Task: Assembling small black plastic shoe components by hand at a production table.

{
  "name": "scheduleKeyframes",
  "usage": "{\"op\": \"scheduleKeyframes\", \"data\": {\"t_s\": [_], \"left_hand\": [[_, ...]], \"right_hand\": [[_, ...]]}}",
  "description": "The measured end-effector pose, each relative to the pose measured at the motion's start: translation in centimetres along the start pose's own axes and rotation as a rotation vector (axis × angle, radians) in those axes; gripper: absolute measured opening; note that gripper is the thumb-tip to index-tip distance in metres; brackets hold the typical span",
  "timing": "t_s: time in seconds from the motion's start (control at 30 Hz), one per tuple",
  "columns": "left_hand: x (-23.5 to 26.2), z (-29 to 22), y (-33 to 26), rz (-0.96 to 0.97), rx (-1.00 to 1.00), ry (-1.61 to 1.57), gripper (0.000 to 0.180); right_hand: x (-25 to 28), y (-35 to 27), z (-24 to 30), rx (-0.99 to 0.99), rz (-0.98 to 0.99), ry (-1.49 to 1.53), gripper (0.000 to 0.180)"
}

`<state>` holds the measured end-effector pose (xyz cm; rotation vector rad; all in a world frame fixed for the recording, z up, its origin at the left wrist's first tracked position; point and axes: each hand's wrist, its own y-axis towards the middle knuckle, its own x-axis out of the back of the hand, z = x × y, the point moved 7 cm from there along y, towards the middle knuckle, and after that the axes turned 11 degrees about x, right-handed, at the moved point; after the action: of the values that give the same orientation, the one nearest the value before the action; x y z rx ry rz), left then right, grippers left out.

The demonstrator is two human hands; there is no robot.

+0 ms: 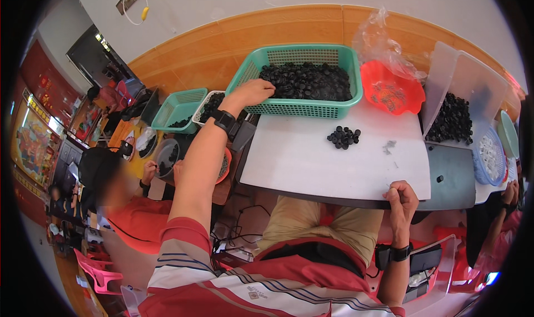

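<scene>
My left hand (253, 90) reaches into a teal plastic basket (303, 110) heaped with small black caps (311, 80), its fingers resting on the pile at the basket's left end. Whether it grips any caps is hidden. My right hand (401, 197) is curled into a fist at the near edge of the white board (311, 161), pinching something too small to make out. A small cluster of black caps (344, 137) lies on the board, with a few tiny pale parts (389, 145) beside it.
A red bowl (392, 89) with a clear bag stands to the right of the basket. A clear bin of black caps (453, 119) and a blue basket of white parts (489, 155) sit further right. Another person in an orange shirt (136, 219) works at my left near a smaller teal basket (178, 108).
</scene>
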<state>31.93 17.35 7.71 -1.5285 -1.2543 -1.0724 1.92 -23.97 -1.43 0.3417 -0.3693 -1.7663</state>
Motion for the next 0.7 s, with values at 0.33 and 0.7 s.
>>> {"op": "scheduleKeyframes", "data": {"t_s": [0.33,0.7], "left_hand": [[3.9,-1.9,-2.9,-0.126,0.154,0.204,0.038],[-1.3,-14.0,-0.8,0.041,-0.237,-0.166,0.038]], "right_hand": [[0.0,0.1,0.3,0.010,-0.004,0.028,0.016],[0.3,-0.2,-0.2,-0.002,-0.014,0.033,0.011]]}}
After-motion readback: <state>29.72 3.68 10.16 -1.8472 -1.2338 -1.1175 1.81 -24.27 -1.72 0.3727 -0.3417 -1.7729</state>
